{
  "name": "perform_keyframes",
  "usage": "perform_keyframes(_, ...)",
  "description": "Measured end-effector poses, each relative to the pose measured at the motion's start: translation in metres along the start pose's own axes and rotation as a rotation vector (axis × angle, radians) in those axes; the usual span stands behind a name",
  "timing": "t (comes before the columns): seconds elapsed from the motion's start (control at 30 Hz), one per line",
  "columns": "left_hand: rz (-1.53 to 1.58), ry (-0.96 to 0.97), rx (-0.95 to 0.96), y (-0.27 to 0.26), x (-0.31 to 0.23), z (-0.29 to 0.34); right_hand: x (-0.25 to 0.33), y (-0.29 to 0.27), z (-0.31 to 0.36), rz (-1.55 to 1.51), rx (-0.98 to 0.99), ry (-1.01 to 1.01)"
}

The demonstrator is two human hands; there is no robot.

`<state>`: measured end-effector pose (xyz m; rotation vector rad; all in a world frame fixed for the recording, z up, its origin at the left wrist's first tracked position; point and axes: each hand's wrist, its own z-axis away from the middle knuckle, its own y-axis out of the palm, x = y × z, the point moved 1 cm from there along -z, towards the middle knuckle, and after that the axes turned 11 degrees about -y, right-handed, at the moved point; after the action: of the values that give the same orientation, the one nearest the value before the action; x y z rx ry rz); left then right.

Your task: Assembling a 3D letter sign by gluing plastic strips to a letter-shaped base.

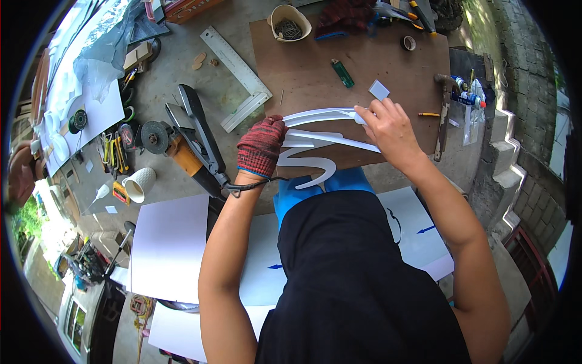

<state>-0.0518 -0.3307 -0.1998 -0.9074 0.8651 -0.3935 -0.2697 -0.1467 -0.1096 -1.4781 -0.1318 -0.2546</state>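
A thin, curved white strip point(321, 115) spans between my hands above a brown board. My left hand point(262, 148), in a red and black knitted glove, is closed around the strip's left end. At its right end my bare right hand point(388, 127) pinches it, with the fingertips partly hiding what they grip. Just below lies another flat white strip point(342, 139). A white S-shaped cutout point(324, 165) rests nearer to me, by the blue cloth point(351, 180) at my lap. Beyond my right hand sits a small pale square point(379, 90).
The brown board point(364, 54) carries a green lighter point(342, 73), a tape roll point(408, 43), a pencil point(429, 114) and a tub of nails point(290, 29). A metal square point(236, 76), an angle grinder point(179, 151) and a white cup point(139, 184) lie left. A rusty bar point(444, 115) borders the right.
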Motion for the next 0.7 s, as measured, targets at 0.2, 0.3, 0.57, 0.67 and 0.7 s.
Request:
perform_keyframes(0.2, 0.013, -0.023, 0.043, -0.001, -0.001, 0.000, 0.003, 0.003, -0.004, -0.021, -0.036, -0.016)
perform_keyframes(0.3, -0.007, -0.032, 0.061, -0.004, -0.005, 0.000, 0.008, 0.009, -0.012, -0.015, -0.029, -0.052)
perform_keyframes(0.57, 0.003, -0.033, 0.027, -0.003, -0.003, -0.001, -0.002, 0.000, 0.000, 0.025, -0.009, -0.026)
perform_keyframes(0.67, 0.002, -0.050, 0.047, -0.003, -0.003, -0.001, -0.007, -0.004, 0.008, 0.032, 0.005, -0.014)
perform_keyframes(0.7, 0.002, -0.047, 0.044, -0.002, -0.002, -0.001, -0.008, -0.005, 0.009, 0.035, 0.002, -0.014)
